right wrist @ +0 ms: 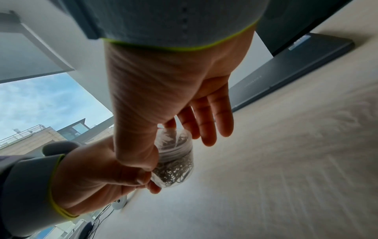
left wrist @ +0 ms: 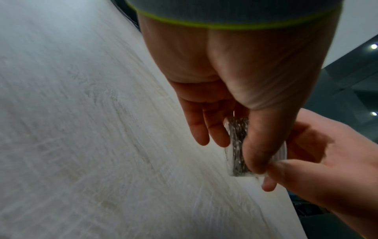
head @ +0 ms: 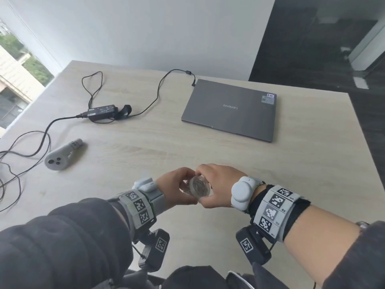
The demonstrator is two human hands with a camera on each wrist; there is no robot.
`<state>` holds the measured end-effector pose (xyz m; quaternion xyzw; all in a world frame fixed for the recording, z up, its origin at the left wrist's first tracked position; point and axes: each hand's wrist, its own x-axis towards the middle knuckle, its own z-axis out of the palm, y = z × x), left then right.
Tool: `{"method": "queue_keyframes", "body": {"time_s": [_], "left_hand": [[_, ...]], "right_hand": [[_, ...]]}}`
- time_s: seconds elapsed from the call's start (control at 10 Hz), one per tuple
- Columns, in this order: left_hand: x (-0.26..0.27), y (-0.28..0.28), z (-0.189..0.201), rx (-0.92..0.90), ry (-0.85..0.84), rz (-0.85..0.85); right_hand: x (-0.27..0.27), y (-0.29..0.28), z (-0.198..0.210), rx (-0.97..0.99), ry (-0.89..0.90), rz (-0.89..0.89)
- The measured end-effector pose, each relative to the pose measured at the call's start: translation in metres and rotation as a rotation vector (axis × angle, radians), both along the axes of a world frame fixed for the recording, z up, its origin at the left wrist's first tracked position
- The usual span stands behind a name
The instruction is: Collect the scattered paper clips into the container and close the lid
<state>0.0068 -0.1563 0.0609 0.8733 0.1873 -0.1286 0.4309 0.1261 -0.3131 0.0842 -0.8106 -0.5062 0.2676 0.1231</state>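
A small clear round container [head: 198, 189] full of metal paper clips [right wrist: 174, 171] is held tilted just above the wooden table [head: 145, 142], near its front edge. My left hand [head: 187, 191] grips the container body [left wrist: 235, 150] between thumb and fingers. My right hand [head: 207, 184] pinches the clear lid [right wrist: 175, 142] with thumb and forefinger; its other fingers [right wrist: 212, 122] stick out straight. The lid sits on the container's mouth and faces me. In the left wrist view my right hand [left wrist: 327, 161] comes in from the right.
A closed grey laptop [head: 231, 109] lies at the back right, with its cable running to a black power adapter [head: 102, 111] at the back left. A white controller [head: 60, 155] and loose black cables [head: 25, 151] lie at the left. The table's right edge [head: 366, 142] drops to dark floor.
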Motion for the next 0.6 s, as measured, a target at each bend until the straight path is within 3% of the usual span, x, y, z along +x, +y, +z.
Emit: {"method": "queue_keyframes", "body": {"time_s": [0.2, 0.4, 0.6], "left_hand": [[-0.017, -0.003, -0.017, -0.028, 0.035, 0.024], [-0.036, 0.017, -0.027, -0.016, 0.107, 0.046], [-0.049, 0.056, -0.006, -0.03, 0.094, 0.089]], "right_hand": [[-0.026, 0.002, -0.037, -0.03, 0.045, -0.102], [-0.039, 0.001, -0.059, -0.223, -0.059, -0.123], [-0.05, 0.002, -0.055, -0.303, -0.092, -0.215]]}}
